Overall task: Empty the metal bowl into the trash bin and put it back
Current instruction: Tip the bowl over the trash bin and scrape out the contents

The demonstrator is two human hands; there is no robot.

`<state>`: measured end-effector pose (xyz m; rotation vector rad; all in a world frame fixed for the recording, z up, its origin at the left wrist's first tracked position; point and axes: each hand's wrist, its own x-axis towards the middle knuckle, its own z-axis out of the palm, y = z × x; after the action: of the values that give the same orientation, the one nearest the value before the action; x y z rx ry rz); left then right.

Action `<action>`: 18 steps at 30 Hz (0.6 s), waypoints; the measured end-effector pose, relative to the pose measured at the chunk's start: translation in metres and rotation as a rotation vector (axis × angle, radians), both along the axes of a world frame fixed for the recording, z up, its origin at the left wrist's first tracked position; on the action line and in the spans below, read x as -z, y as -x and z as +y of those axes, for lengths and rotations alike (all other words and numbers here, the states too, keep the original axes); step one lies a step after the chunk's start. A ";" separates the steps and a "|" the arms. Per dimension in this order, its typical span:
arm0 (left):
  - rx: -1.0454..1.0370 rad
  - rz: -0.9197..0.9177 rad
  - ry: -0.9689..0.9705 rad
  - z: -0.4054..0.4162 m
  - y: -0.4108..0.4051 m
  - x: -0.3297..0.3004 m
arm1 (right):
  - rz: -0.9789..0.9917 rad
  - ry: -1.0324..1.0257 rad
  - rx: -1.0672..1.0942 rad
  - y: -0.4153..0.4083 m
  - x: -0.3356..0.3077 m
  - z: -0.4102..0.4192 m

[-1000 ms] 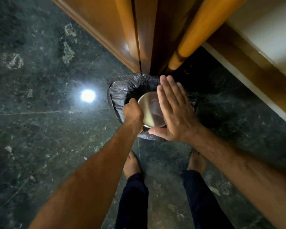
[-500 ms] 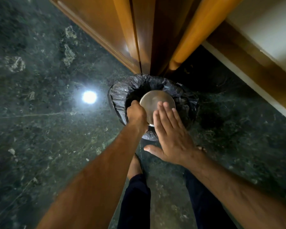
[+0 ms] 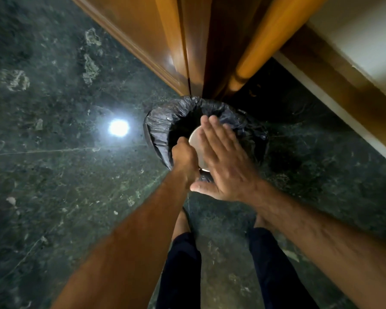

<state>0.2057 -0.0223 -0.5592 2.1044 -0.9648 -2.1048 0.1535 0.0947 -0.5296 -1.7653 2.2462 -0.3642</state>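
Trash bin (image 3: 158, 132), lined with a crinkled black bag folded over its rim, stands on the dark green stone floor (image 3: 54, 186) right at the foot of a wooden door frame (image 3: 187, 52). Its inside is dark and what lies in it cannot be made out. Metal bowl (image 3: 195, 139) is held directly above the bin's mouth, turned so that its smooth rounded underside faces up toward the camera; whatever it may carry is hidden. The left hand (image 3: 184, 160) is clenched on the bowl's near-left rim, over the bin's near edge. The right hand (image 3: 226, 161) is flat and released, fingers together and stretched out, palm laid over the bowl's back above the middle of the bin; whether it presses the metal or sits just over it cannot be told, since the hand is blurred.

Behind the bin, wooden panels and a rounded orange-brown post (image 3: 265, 41) close off the far side, and a pale wall (image 3: 366, 30) with a wooden skirting runs away to the bin's right. Left of the bin the floor lies open, with a bright lamp reflection (image 3: 118, 127) shining beside it. On the near side of the bin two bare feet and dark trouser legs (image 3: 181, 275) stand close to its base. No writing or label can be read anywhere.
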 end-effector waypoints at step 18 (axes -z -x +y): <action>-0.005 -0.062 0.040 -0.005 0.008 -0.004 | 0.033 -0.075 0.056 -0.002 -0.005 0.003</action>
<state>0.1977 -0.0274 -0.5551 2.1623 -0.9983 -2.0127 0.1560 0.0982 -0.5250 -1.6865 2.3043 -0.2604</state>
